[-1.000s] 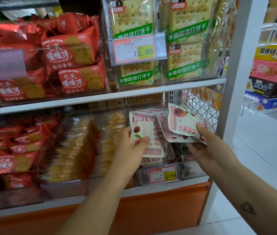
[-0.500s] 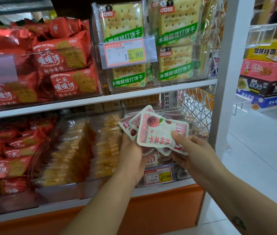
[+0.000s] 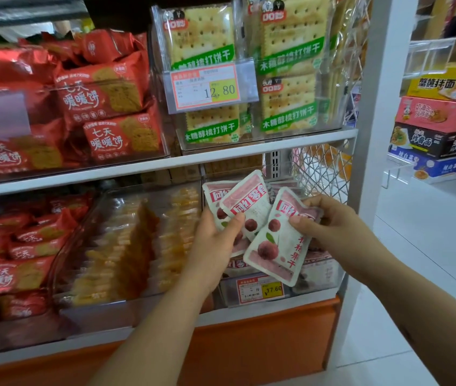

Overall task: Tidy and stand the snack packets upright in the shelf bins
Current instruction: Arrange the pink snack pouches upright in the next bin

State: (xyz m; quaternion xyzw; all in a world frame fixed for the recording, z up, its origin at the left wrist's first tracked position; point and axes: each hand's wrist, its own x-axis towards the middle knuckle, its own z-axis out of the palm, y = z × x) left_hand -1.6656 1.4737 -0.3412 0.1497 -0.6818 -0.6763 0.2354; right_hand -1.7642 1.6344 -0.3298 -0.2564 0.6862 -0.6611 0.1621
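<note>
- Shop shelving fills the view; the lower shelf (image 3: 310,300) carries a clear bin (image 3: 318,277) at its right end, beside the upright post.
- I see my left hand (image 3: 215,240) gripping a fan of pink-and-white packets (image 3: 245,201) above that bin.
- My right hand (image 3: 330,227) pinches one more packet (image 3: 274,246) near its top edge, tilted and overlapping the fan.
- Further packets lie slumped in the bin beneath.
- Judgement: I should square the held packets into one stack, faces forward, then lower them bottom edge first behind the bin's front wall.
</note>
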